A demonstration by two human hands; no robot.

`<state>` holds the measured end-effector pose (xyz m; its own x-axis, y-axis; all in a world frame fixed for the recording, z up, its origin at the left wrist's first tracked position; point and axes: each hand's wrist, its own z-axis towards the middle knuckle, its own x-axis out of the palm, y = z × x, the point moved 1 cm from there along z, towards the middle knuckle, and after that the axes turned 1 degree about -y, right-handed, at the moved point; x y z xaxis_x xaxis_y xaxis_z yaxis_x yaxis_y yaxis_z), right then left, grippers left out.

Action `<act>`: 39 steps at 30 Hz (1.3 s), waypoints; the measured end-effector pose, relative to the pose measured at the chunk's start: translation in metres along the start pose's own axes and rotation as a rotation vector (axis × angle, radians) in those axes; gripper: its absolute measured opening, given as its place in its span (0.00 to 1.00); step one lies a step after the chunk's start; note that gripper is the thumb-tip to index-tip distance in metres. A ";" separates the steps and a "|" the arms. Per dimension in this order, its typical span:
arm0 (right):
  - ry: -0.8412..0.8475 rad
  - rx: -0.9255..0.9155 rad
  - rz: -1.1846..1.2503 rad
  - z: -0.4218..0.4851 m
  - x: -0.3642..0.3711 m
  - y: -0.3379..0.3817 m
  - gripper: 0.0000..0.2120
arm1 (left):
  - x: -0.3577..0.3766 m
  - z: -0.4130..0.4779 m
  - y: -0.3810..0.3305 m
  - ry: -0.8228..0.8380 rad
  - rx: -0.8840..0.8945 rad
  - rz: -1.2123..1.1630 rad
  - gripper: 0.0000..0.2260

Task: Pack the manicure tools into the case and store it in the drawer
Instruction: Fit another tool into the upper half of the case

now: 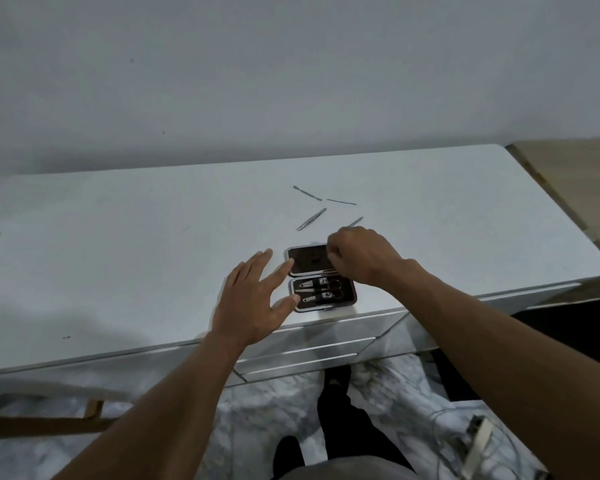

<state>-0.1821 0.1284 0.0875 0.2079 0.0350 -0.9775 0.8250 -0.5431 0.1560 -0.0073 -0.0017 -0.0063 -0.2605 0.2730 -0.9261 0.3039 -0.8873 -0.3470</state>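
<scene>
A dark manicure case (323,278) lies open near the front edge of the white desk (153,237). Its lid half is toward the wall, and its near half holds nail clippers and small scissors. My left hand (257,299) rests with fingers spread against the case's left side, touching both halves. My right hand (361,258) hovers over the case's right side with fingers curled; whether it pinches a tool I cannot tell. Loose metal tools lie beyond the case: tweezers (311,219), a thin pusher (307,192), a slim file (341,201), and one more tool (355,222) partly behind my right hand.
A drawer front (309,358) sits shut under the desk edge, just below the case. A wall rises behind the desk. A wooden chair (49,414) stands low left. A marbled rug, my legs, and a cable with a white object (478,441) are on the floor.
</scene>
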 end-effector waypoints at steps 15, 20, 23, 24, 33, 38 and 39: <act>0.044 -0.105 -0.189 0.103 0.007 -0.002 0.10 | 0.001 0.002 -0.001 0.015 -0.066 -0.029 0.29; 0.070 -0.047 -0.061 0.109 0.000 0.002 0.06 | 0.000 0.002 -0.002 0.011 -0.073 -0.028 0.29; 0.057 0.016 0.222 0.104 -0.007 -0.002 0.13 | -0.001 0.002 -0.003 0.000 -0.074 -0.038 0.29; 0.041 0.031 0.313 0.100 -0.011 -0.002 0.14 | -0.001 0.002 -0.003 -0.002 -0.072 -0.039 0.29; -0.094 0.204 0.751 0.026 -0.017 -0.007 0.04 | -0.001 0.001 -0.002 -0.013 -0.049 -0.023 0.29; -0.089 0.150 0.397 -0.004 0.008 -0.019 0.03 | 0.000 0.001 -0.001 -0.020 -0.041 -0.018 0.29; -0.076 0.129 0.346 -0.009 0.012 -0.022 0.05 | 0.000 0.001 -0.001 -0.020 -0.040 -0.015 0.29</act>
<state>-0.1930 0.1480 0.0737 0.4187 -0.2288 -0.8788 0.6388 -0.6136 0.4641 -0.0091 -0.0009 -0.0060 -0.2835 0.2781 -0.9178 0.3361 -0.8675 -0.3667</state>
